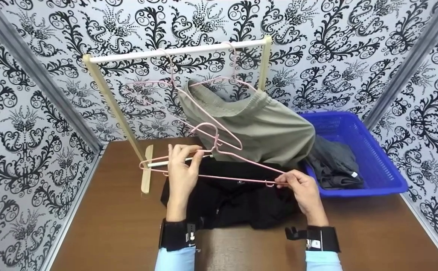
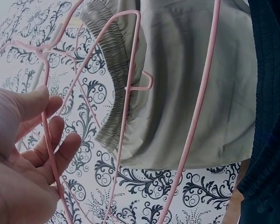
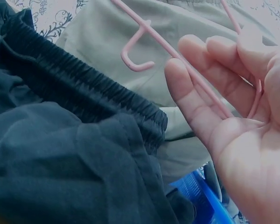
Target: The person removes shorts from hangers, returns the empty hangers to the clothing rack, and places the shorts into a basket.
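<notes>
At the bottom edge of the frame, two light blue sleeves point(image 1: 175, 259) are reaching in, and black straps point(image 1: 322, 239) are wrapping both wrists. Just above, near the middle, the left hand point(image 1: 183, 171) is pinching a pink hanger point(image 1: 241, 180) between thumb and forefinger, close below its hook. Right of centre, the right hand point(image 1: 303, 190) is pinching the hanger's other end, thumb against fingers. The hanger is lying across the middle of the frame, raised, its hook pointing up. Beneath it, a black garment point(image 1: 238, 207) is spreading over the brown table point(image 1: 226, 248). At the right, a blue basket point(image 1: 349, 128) is holding a dark grey garment point(image 1: 333, 162). Further back, upper centre, a rack's white bar point(image 1: 204, 49) is carrying two more pink hangers, the left one point(image 1: 172, 69) and the right one point(image 1: 235, 62); a khaki garment point(image 1: 279, 128) is hanging from the right one by its gathered waistband. Behind everything, a black-and-white patterned wall point(image 1: 317, 75) is filling the top of the frame.
</notes>
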Demonstrator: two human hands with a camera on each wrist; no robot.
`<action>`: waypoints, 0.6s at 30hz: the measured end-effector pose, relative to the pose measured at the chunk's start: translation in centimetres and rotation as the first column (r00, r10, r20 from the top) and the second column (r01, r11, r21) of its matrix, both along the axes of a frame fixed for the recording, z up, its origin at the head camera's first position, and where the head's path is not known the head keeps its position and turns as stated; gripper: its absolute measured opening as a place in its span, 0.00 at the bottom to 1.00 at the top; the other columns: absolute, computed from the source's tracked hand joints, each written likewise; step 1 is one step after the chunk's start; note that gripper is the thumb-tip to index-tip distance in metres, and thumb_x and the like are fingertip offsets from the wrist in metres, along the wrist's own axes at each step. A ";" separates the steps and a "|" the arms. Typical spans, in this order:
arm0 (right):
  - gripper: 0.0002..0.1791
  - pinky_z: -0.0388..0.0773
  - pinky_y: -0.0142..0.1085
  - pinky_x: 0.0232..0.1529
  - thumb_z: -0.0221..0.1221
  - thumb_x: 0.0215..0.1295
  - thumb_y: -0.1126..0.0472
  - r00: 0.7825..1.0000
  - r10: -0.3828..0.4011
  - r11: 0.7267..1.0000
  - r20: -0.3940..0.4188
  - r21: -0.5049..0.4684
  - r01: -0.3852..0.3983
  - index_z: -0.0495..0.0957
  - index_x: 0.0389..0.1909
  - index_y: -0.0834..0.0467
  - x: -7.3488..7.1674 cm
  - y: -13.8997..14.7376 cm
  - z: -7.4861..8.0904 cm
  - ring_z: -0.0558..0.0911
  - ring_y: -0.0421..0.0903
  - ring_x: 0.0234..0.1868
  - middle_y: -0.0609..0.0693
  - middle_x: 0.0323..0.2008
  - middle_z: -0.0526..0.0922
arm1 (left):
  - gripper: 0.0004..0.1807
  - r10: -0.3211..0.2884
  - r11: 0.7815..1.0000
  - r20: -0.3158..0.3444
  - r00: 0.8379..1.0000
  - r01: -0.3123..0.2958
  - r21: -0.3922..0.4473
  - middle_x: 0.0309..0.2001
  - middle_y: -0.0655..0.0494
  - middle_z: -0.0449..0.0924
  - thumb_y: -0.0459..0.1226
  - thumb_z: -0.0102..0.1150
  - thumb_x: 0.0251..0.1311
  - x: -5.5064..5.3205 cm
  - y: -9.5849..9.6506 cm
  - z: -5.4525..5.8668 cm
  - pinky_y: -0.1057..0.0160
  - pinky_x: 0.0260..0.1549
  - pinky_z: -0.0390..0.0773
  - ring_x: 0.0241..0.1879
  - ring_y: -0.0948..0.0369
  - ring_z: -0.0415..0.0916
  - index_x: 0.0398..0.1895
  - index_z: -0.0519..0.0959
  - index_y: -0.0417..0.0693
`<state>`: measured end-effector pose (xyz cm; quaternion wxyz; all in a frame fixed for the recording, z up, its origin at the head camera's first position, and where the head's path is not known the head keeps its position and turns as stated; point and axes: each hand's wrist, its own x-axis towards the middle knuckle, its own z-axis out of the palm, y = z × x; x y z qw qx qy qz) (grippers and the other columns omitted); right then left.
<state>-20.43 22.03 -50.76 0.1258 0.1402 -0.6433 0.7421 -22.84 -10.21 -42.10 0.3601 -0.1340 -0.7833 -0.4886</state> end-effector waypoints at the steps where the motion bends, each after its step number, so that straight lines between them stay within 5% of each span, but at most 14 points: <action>1: 0.19 0.86 0.36 0.38 0.48 0.79 0.71 1.000 -0.008 1.000 -0.004 0.003 0.008 0.73 0.32 0.84 0.0 -0.1 0.0 0.88 0.44 0.33 0.51 0.32 0.88 | 0.04 0.002 1.000 -0.001 1.000 -0.002 0.002 0.36 0.45 0.80 0.31 0.69 0.61 0.0 0.0 0.0 0.39 0.77 0.45 0.44 0.49 0.79 0.37 0.87 0.39; 12: 0.19 0.86 0.34 0.41 0.49 0.78 0.70 0.998 -0.038 0.999 -0.049 0.001 0.038 0.73 0.30 0.83 0.1 -1.0 0.7 0.88 0.43 0.33 0.50 0.31 0.88 | 0.12 0.078 0.995 -0.033 0.996 -0.080 -0.053 0.51 0.42 0.79 0.33 0.68 0.64 0.0 -0.4 -0.2 0.37 0.76 0.48 0.59 0.44 0.75 0.49 0.84 0.39; 18: 0.19 0.86 0.34 0.42 0.50 0.78 0.70 0.995 -0.069 0.997 -0.070 -0.022 0.068 0.73 0.30 0.84 0.0 -1.4 1.0 0.88 0.42 0.34 0.50 0.31 0.88 | 0.20 0.126 0.987 -0.074 0.989 -0.132 -0.094 0.63 0.38 0.73 0.34 0.67 0.65 0.0 -0.9 -0.7 0.42 0.70 0.63 0.66 0.42 0.69 0.59 0.80 0.37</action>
